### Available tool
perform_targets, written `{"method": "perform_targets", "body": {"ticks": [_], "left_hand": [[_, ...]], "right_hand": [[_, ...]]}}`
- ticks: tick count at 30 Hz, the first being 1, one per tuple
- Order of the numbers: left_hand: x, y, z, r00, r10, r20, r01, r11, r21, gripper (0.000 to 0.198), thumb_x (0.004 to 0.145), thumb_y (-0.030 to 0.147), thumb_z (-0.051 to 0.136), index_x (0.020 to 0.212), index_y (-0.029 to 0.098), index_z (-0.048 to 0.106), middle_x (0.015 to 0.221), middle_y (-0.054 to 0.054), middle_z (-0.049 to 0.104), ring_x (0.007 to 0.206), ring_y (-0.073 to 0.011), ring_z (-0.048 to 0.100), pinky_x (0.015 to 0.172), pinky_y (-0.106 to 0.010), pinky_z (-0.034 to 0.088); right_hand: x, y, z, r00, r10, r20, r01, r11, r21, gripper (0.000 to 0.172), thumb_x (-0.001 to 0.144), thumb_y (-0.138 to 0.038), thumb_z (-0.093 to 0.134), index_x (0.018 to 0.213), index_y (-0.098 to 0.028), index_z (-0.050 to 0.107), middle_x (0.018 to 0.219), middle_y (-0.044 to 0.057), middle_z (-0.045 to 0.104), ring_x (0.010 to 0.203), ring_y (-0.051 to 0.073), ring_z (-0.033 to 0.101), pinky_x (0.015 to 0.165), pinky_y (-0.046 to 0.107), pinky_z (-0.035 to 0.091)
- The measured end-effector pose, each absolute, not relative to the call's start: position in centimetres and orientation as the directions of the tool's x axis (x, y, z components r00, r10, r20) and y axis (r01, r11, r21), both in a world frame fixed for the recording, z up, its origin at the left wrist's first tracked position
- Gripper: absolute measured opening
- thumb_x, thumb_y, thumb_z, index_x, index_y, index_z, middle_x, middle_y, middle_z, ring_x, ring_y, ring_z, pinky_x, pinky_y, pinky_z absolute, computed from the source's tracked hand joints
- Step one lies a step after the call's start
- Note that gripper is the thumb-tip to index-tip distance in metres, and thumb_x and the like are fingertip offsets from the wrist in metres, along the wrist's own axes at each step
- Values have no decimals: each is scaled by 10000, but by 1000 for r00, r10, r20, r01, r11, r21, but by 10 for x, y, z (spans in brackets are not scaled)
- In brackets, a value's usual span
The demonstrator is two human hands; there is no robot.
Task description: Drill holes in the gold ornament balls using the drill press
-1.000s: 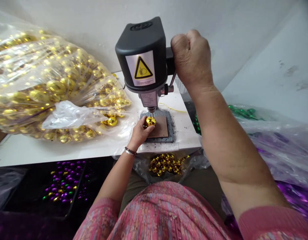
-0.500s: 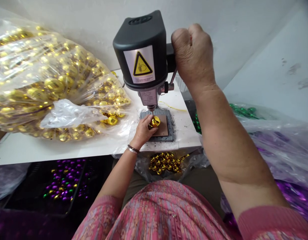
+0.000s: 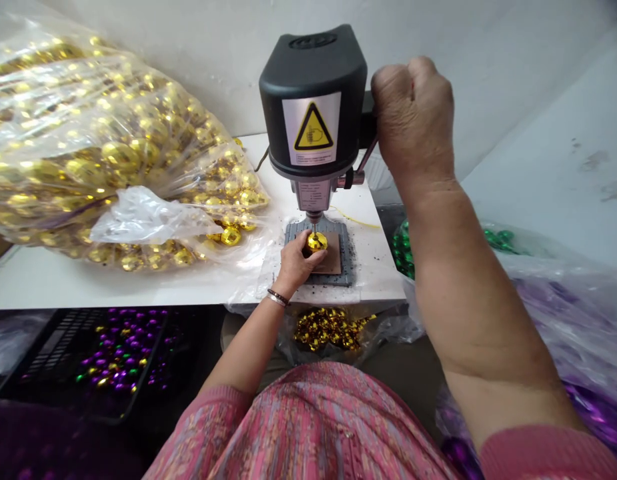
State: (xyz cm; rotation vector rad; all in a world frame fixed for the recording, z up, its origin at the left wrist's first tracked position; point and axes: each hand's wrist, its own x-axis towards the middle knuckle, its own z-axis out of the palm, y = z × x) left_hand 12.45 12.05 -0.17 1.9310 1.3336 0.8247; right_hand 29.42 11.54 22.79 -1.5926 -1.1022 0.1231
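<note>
My left hand (image 3: 297,262) is closed on a shiny faceted gold ball (image 3: 317,243), gripping it between thumb and fingers. The ball sits on a brown board (image 3: 329,263) over the ridged grey base (image 3: 345,257) of a small drill press (image 3: 313,73). Directly above the ball, the thin drill bit (image 3: 315,227) reaches down to its top; whether it has entered the ball I cannot tell. My right hand (image 3: 415,120) is up beside the dark motor housing, fist wrapped round the press's lever (image 3: 369,152). Its fingertips are hidden.
A large clear bag of gold balls (image 3: 123,153) covers the table's left side. Below the table edge hangs an open bag of gold beads (image 3: 328,328). A black crate (image 3: 71,360) with purple, gold and green balls stands lower left; bags of green (image 3: 403,250) and purple balls (image 3: 601,413) are at right.
The view has shifted, so the press and both hands appear farther right. The gold ball now sits more squarely under the bit. Both hands keep their holds.
</note>
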Motion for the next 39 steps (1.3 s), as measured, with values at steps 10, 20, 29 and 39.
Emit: {"method": "perform_targets", "body": {"ticks": [10, 20, 29, 39], "left_hand": [[123, 119, -3, 274, 944, 186, 594, -318, 739, 584, 751, 294, 831, 1310, 213, 682, 1187, -85, 732, 1118, -277, 624, 1060, -415, 463], [123, 119, -4, 277, 942, 189, 579, -321, 750, 600, 747, 295, 842, 1319, 217, 678, 1228, -89, 721, 1167, -281, 616, 1093, -416, 449], [122, 117, 1, 309, 937, 162, 624, -328, 710, 595, 777, 315, 826, 1340, 203, 668, 1226, -90, 724, 1167, -285, 606, 1068, -400, 461], [122, 116, 9, 314, 941, 128, 660, -313, 683, 585, 789, 338, 819, 1342, 222, 670, 1150, -67, 740, 1131, -264, 619, 1030, -369, 481]], "right_hand": [[288, 78, 197, 456, 613, 645, 666, 247, -704, 348, 901, -186, 552, 689, -231, 280, 624, -67, 267, 621, 78, 255, 689, 268, 307], [285, 42, 118, 336, 496, 800, 832, 241, -499, 152, 884, -397, 495, 800, -270, 487, 663, -18, 493, 593, 141, 499, 593, 305, 450], [282, 51, 96, 233, 260, 937, 871, 372, -320, 58, 915, -257, 533, 868, -232, 511, 695, -38, 521, 589, 88, 510, 571, 234, 438], [277, 54, 81, 251, 206, 946, 842, 436, -319, 39, 933, -190, 516, 895, -199, 513, 758, -20, 508, 653, 77, 492, 617, 239, 427]]}}
